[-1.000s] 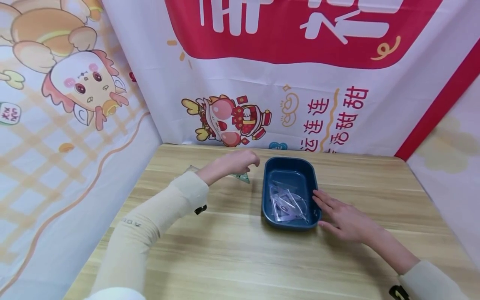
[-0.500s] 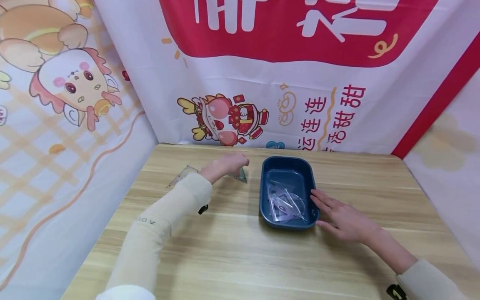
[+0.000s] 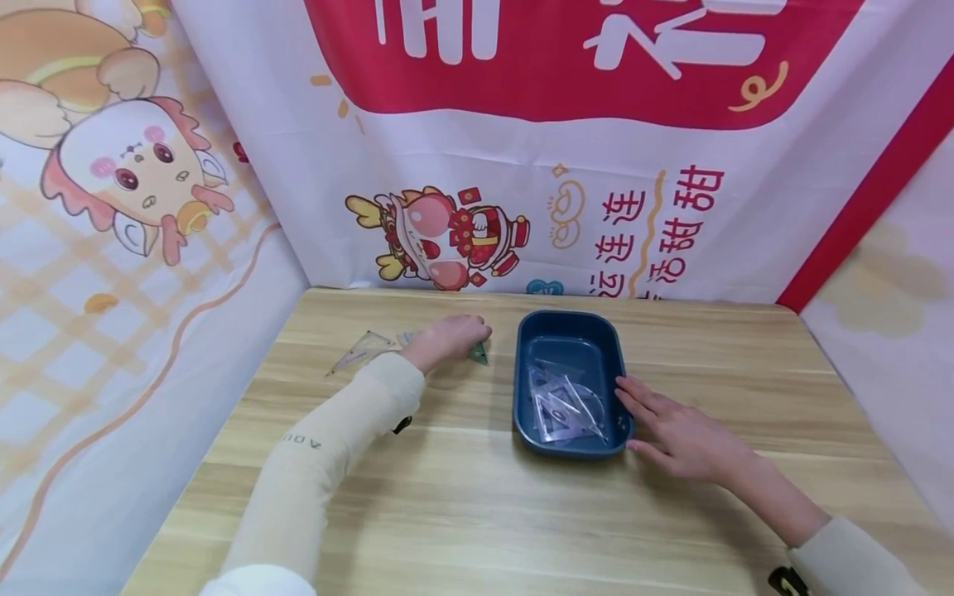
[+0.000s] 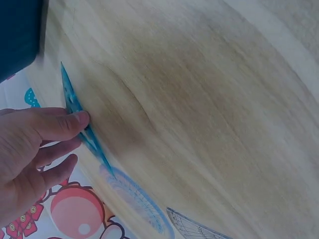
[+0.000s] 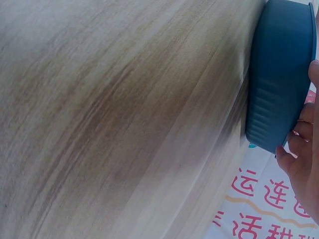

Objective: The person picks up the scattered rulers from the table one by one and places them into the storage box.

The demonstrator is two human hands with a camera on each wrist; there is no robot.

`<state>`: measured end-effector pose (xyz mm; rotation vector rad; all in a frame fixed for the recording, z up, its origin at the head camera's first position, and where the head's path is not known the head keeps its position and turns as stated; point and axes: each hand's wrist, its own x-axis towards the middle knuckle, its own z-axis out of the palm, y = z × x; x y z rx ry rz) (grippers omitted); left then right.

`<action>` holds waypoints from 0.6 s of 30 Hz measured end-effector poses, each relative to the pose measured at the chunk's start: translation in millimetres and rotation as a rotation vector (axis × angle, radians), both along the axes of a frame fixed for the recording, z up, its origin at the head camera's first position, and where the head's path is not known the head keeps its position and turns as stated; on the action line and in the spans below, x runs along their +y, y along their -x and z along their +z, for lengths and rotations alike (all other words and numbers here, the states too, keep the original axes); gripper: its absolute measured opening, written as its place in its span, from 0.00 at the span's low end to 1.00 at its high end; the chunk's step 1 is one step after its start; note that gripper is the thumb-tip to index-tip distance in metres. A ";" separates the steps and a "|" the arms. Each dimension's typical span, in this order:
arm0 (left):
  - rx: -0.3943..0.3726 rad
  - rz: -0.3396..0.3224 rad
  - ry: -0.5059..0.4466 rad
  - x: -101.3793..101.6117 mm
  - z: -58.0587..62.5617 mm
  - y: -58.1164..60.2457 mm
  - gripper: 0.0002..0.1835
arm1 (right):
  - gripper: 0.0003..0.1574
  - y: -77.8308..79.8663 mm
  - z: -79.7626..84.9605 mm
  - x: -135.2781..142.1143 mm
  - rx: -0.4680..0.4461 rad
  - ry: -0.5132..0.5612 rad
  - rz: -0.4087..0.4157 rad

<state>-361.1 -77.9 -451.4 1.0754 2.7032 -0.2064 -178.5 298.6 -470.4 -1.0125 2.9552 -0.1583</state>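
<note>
My left hand (image 3: 450, 339) is at the back of the table, left of the box. Its thumb and fingers pinch a teal, see-through set square (image 4: 94, 146), tilted on edge in the left wrist view. Beside that lies a clear bluish protractor (image 4: 134, 199), partly covered by the hand in the head view. Farther left is a clear set square (image 3: 363, 348). A dark blue rectangular box (image 3: 574, 450) holds several clear plastic drawing pieces (image 3: 564, 407), among them a set square. My right hand (image 3: 686, 434) rests its extended fingers against the box's right side.
The wood-grain table (image 3: 462, 505) meets a printed cloth backdrop (image 3: 469, 141) at the rear. Another printed cloth (image 3: 149, 273) hangs along the left side, and a pale one (image 3: 894, 290) borders the right.
My left hand has come down onto the teal set square and now pinches it. The right hand stays at the box. The head view has shifted slightly.
</note>
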 end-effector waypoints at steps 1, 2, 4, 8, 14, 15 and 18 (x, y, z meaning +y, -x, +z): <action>-0.001 0.001 0.001 0.4 -1.0 0.6 0.15 | 0.48 -0.4 -0.3 0.3 0.001 0.002 -0.001; -0.002 0.005 0.007 0.8 -1.4 1.2 0.16 | 0.48 -0.7 -0.8 0.4 0.001 0.004 -0.001; -0.012 0.024 0.013 1.2 -1.5 1.9 0.17 | 0.48 -1.2 -0.7 0.4 0.002 0.008 0.000; -0.053 0.065 0.010 0.2 -3.0 4.3 0.22 | 0.48 -1.2 1.1 0.0 -0.001 0.008 0.002; -0.162 0.157 -0.006 -3.5 -3.7 5.1 0.34 | 0.47 -0.7 3.2 -0.5 -0.007 0.015 0.009; -0.170 0.162 -0.006 -4.0 -3.9 5.0 0.35 | 0.47 -0.7 3.2 -0.5 -0.008 0.016 0.009; -0.178 0.156 0.001 -4.9 -4.8 5.6 0.37 | 0.47 -0.6 2.5 -0.4 -0.008 0.016 0.009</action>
